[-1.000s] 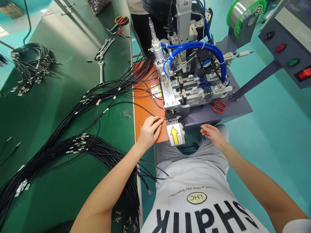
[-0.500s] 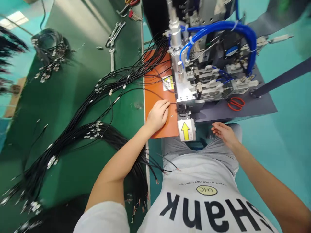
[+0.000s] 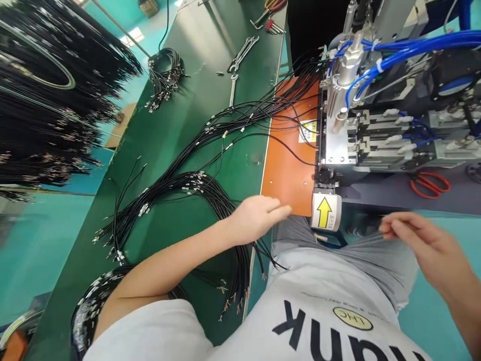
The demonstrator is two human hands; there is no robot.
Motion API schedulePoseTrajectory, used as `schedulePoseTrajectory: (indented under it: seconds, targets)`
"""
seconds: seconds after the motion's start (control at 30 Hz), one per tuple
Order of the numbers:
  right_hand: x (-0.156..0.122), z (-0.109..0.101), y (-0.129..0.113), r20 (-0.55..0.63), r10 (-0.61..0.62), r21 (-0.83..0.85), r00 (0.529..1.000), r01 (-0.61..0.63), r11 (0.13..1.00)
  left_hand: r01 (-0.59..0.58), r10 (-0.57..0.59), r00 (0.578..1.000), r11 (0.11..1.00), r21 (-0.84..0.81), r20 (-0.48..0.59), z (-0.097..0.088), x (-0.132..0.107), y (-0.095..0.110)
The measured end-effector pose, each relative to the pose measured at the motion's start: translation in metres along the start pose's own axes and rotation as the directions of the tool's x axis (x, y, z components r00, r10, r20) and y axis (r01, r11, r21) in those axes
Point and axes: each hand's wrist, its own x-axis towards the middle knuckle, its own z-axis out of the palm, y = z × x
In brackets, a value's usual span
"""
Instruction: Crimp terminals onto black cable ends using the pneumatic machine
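Observation:
My left hand [image 3: 259, 216] is over the near edge of the orange plate [image 3: 289, 188], its fingers stretched out and nothing seen in them. Beneath its wrist runs a bundle of black cables [image 3: 221, 200] with stripped, coloured wire ends hanging toward my lap. One black cable [image 3: 287, 148] reaches across the plate into the side of the machine [image 3: 340, 143]. Off to the right, above my leg, my right hand [image 3: 432, 245] has thumb and fingers drawn together. Blur at its fingertips hides whether anything is between them. Between the hands is a white block with a yellow arrow [image 3: 326, 212].
Red-handled scissors [image 3: 430, 185] lie on the machine's dark base. Wrenches [image 3: 240, 60] and a coiled cable bundle [image 3: 165, 75] rest on the green table [image 3: 180, 125]. Many black cables [image 3: 56, 95] hang at the left. Blue air hoses [image 3: 421, 47] arch over the machine.
My left hand has let go of the cable at the machine and drawn back toward me. My right hand has moved outward to the right. The view has shifted left.

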Motion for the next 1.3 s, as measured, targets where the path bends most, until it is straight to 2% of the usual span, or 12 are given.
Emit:
schedulePoseTrajectory:
  seconds: [0.1,0.17,0.23,0.3,0.33,0.47,0.5,0.53,0.67,0.9,1.13,1.3]
  targets:
    - [-0.017,0.022,-0.039,0.37,-0.15,0.078,0.917,0.13,0.988,0.114,-0.115,0.991,0.993,-0.012,-0.068,-0.029,0.008,-0.005]
    - [-0.026,0.037,-0.056,0.584,-0.173,0.138,0.793,0.113,0.984,0.087,-0.076,0.994,0.983,-0.162,0.073,-0.032,0.002,0.001]
    - [-0.033,0.054,-0.064,0.723,-0.127,0.091,0.68,0.088,0.992,0.077,0.06,0.951,0.904,-0.42,0.305,-0.024,-0.011,0.008]
    - [-0.038,0.075,-0.063,0.797,-0.075,0.015,0.599,0.105,0.994,0.177,0.146,0.882,0.778,-0.602,0.448,-0.013,-0.025,0.008]
    - [-0.039,0.088,-0.06,0.816,-0.069,-0.002,0.574,0.122,0.993,0.24,0.097,0.879,0.756,-0.609,0.467,-0.008,-0.032,0.004]
    - [-0.038,0.161,-0.04,0.81,-0.125,0.102,0.572,0.071,0.992,0.389,-0.326,0.901,0.899,-0.201,0.287,0.001,-0.053,-0.023]
    - [-0.036,0.182,-0.035,0.818,-0.096,0.137,0.567,-0.031,0.99,0.38,-0.341,0.9,0.919,-0.105,0.27,0.001,-0.059,-0.029]
    - [-0.034,0.201,-0.031,0.855,-0.038,0.151,0.516,-0.178,0.972,0.361,-0.334,0.9,0.931,-0.05,0.281,0.001,-0.065,-0.034]
    - [-0.029,0.247,-0.02,0.918,0.031,0.114,0.396,-0.337,0.935,0.342,-0.305,0.889,0.938,-0.052,0.343,0.0,-0.096,-0.04]
    - [-0.036,0.254,-0.009,0.944,0.07,0.036,0.323,-0.312,0.949,0.51,-0.485,0.833,0.86,-0.027,0.267,0.019,-0.116,-0.039]
    - [-0.036,0.254,-0.013,0.92,-0.016,0.083,0.392,-0.153,0.985,0.274,-0.238,0.934,0.956,-0.105,0.265,0.025,-0.102,-0.057]
    - [-0.039,0.229,-0.026,0.893,-0.096,0.087,0.441,0.041,0.995,0.338,-0.215,0.93,0.819,-0.464,0.298,0.024,-0.102,-0.074]
